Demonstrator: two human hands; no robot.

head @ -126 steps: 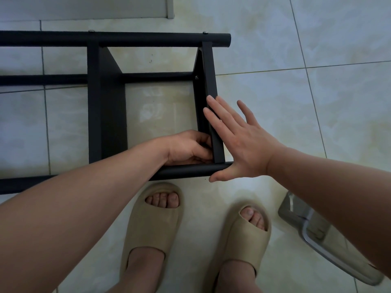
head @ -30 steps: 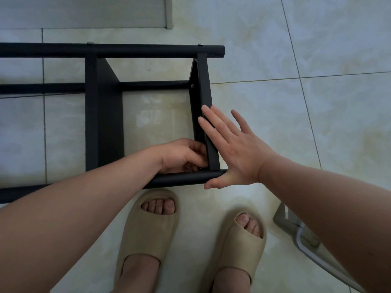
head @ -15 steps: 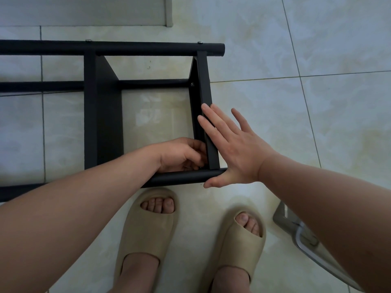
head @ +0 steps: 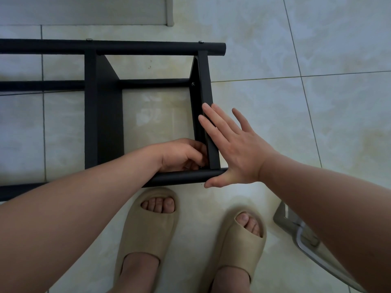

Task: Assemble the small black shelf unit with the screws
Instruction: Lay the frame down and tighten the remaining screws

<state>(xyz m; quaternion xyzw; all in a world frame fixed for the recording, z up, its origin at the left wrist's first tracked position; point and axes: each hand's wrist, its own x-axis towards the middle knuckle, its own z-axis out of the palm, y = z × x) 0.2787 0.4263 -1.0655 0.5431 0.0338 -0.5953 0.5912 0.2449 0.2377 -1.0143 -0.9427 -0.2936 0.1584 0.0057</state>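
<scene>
Bracing hand (right hand (head: 234, 151)): flat and wide open, with straight fingers laid along the outer face of the end panel (head: 204, 81). The thumb is spread out below the end of the near tube (head: 179, 177). It grips nothing, and it sits in the same spot as half a second ago.
Left hand (head: 182, 155): tucked into the inner corner where the end panel meets the near tube, fingers curled in tight. I cannot tell what they have hold of, if anything. The pose matches every earlier frame.
Black shelf unit (head: 101, 113): lying on its side on the tiled floor (head: 296, 123), it fills the upper left and centre of the frame. The far tube (head: 148, 47) runs across the top.
Screws: two small heads show on the far tube, one at (head: 88, 39) and one at (head: 201, 41). Another screw head (head: 193, 83) sits on the end panel's inner face.
Change: compared with four seconds ago the whole unit sits a touch lower in the frame. Over the last second almost nothing has shifted.
Feet: a left beige slide sandal (head: 150, 225) and a right one (head: 239, 246), toes pointing at the near tube, lower centre.
Lower right: a grey object (head: 296, 229) half hidden by the right forearm, with more of it covered than four seconds ago.
</scene>
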